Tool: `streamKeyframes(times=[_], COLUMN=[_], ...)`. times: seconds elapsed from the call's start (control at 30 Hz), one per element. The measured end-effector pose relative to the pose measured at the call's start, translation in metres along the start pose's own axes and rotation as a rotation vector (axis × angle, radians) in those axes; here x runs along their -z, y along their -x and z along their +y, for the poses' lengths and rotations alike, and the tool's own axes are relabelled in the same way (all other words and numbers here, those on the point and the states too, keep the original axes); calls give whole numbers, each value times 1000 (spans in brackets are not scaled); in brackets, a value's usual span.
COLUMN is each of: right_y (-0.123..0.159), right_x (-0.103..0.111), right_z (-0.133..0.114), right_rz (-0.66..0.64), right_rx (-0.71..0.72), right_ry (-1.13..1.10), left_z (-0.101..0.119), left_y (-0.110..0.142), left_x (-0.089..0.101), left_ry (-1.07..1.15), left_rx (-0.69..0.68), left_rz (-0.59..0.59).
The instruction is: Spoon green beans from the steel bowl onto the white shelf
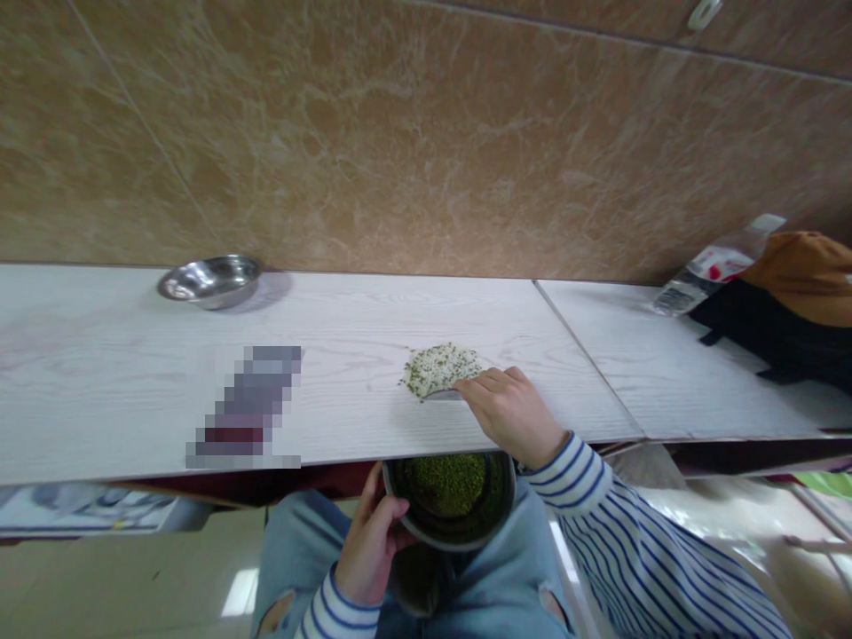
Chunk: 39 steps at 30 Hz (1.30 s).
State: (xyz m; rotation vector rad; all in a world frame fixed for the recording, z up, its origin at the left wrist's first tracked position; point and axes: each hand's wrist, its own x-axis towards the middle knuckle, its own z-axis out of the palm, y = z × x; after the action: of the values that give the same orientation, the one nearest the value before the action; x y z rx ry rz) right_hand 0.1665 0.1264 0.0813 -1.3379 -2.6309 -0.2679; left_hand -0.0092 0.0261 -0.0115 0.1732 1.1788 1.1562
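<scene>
My left hand (pixel 374 543) grips the rim of a round metal bowl (pixel 447 540), thumb over the edge, and holds it below the table's front edge above my lap. Green mung beans (pixel 449 481) lie in the bowl. My right hand (pixel 517 415) is closed at the table above the bowl. Its fingers hold a thin grey flat-edged piece (pixel 440 394), mostly hidden by the hand, against the near side of a pile of white grains mixed with green beans (pixel 440 366).
An empty steel bowl (pixel 211 280) stands by the wall at the left. A blurred-out dark rectangle (pixel 249 399) lies left of the pile. At the far right are a plastic bottle (pixel 712 271) and a brown and black cloth item (pixel 802 284). A seam (pixel 586 355) crosses the white tabletop (pixel 346 355).
</scene>
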Motion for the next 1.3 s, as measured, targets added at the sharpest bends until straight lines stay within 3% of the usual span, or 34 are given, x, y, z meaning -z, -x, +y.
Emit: streamKeyframes(times=[0.37,0.67,1.03,1.3], right_y=[-12,-7,10,-1], right_x=[-4,3,0,-4], right_z=[12,23,11,20], right_rz=[4,120,48,148], right_rx=[-8,-94,-37,-154], right_ry=[-16,-17,-12,18], left_z=[-3,-4,-4,-4], left_y=[-5,2,6,13], left_x=[-2,-4,-2,-3], left_ry=[-10,18,-6,-1], left_rx=[7,15,6,-8], left_rz=[13,12,-6,-11])
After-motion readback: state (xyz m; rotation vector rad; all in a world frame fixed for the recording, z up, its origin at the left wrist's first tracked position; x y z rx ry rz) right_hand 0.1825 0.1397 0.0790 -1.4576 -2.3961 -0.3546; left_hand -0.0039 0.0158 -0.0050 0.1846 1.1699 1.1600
